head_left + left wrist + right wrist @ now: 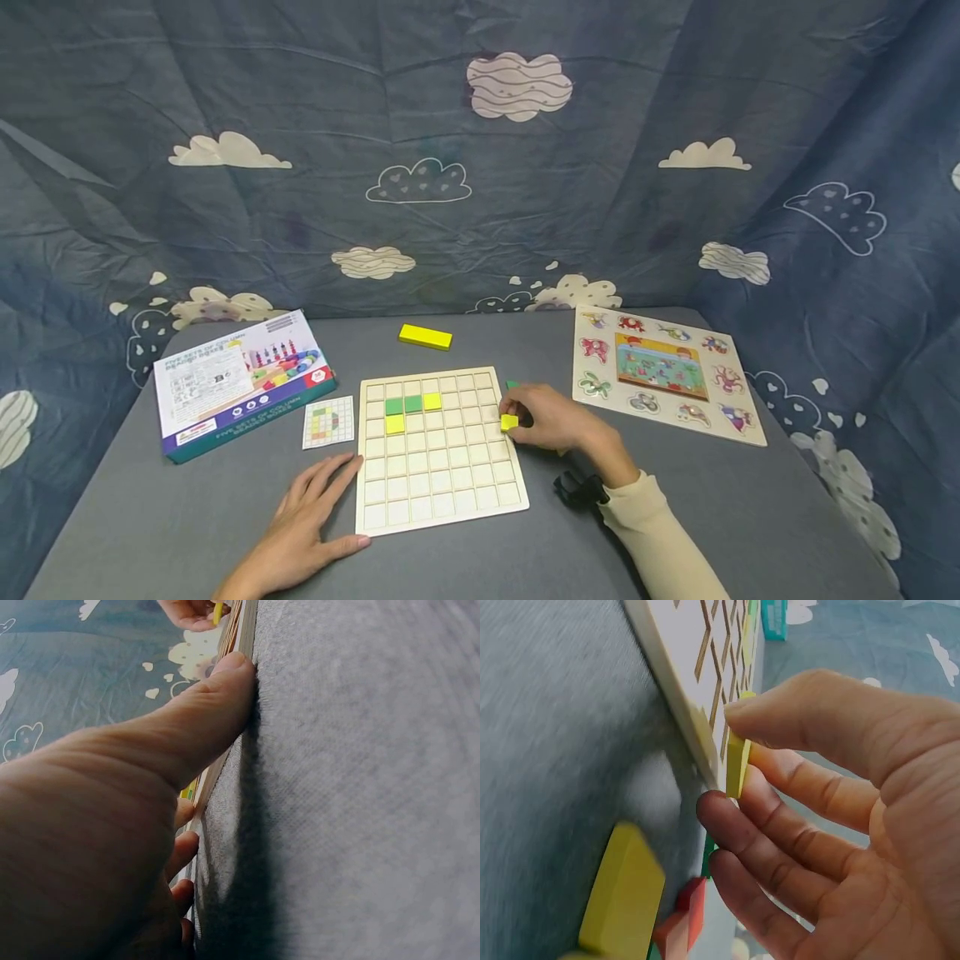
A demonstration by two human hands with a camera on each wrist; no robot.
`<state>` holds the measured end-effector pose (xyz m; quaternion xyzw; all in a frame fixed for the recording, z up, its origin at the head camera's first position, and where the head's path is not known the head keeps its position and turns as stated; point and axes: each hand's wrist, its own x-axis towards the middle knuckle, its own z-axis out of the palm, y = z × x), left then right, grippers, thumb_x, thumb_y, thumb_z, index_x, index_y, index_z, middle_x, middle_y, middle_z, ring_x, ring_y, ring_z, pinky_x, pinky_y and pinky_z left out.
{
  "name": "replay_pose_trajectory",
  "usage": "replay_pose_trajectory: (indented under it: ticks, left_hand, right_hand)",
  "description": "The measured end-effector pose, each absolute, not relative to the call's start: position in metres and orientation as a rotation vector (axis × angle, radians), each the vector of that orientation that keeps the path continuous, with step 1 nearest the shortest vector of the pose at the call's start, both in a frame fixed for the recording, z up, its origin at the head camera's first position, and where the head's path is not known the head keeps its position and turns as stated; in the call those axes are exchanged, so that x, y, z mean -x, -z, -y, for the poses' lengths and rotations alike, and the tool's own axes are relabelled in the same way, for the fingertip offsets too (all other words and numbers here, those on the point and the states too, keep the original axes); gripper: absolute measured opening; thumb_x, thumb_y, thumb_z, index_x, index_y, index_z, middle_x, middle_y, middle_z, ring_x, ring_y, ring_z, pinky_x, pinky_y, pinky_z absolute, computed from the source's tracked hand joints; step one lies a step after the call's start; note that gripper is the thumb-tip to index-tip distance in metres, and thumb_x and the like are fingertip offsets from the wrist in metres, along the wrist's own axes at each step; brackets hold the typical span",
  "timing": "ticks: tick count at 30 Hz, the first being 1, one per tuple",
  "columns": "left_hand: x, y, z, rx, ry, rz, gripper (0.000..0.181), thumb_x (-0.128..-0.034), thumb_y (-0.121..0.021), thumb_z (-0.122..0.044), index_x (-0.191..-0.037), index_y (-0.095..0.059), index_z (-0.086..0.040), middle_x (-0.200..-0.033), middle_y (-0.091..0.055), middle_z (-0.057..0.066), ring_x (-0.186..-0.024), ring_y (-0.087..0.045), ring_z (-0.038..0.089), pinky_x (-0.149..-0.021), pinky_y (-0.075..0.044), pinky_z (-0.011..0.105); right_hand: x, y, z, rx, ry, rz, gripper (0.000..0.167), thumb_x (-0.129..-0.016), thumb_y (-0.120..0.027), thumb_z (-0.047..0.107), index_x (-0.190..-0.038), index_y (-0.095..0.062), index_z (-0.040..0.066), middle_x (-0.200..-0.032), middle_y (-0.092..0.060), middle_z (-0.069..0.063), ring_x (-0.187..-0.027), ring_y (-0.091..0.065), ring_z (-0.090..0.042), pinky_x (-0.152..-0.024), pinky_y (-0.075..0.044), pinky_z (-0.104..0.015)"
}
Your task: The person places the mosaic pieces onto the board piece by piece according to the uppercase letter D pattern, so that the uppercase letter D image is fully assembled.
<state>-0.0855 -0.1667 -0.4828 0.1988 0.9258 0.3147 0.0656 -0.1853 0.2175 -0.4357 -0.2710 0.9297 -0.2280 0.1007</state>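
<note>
Head view: we find a yellow tile (509, 422) pinched in the fingers of the right hand (551, 417), at the wooden grid board's (441, 484) rim facing the worktop's (450, 567) right edge; the left hand (300, 521), fingers spread, touches the opposite rim.

Left fingers (342, 481) outstretched, right fingers (769, 859) pinched

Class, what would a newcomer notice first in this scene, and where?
First, the pale grid board in the middle of the table, with green and yellow tiles toward its far left corner. At its right edge, the right hand pinches a yellow block. Behind hangs a blue cloth with white clouds.
</note>
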Motion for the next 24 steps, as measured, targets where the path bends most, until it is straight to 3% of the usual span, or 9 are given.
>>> replay_pose_trajectory:
  ticks: [16,24]
  left_hand:
    - [0.086,0.484,0.167,-0.588,-0.936,-2.783,0.094,-0.0802,-0.074,-0.061,-0.158,-0.035,-0.024,-0.16,-0.033,0.004,-0.142,-0.027,0.038,-0.102,-0.029,0.071]
    - [0.086,0.483,0.167,-0.581,-0.931,-2.784,0.094,-0.0801,-0.075,-0.06,-0.157,-0.036,-0.023,-0.16,-0.033,0.004,-0.141,-0.026,0.037,-0.103,-0.029,0.07]
  right_hand:
    - [0.192,0.426,-0.164,1.016,0.686,-2.744,0.024,-0.085,-0.074,0.014,-0.108,-0.067,0.009,-0.1,-0.065,-0.001,-0.09,-0.059,-0.014,-0.083,-0.05,-0.029]
    - [0.195,0.417,-0.127,0.992,0.696,-2.708,0.022,-0.086,-0.073,0.015,-0.108,-0.069,0.011,-0.1,-0.064,0.001,-0.092,-0.059,-0.015,-0.085,-0.049,-0.027]
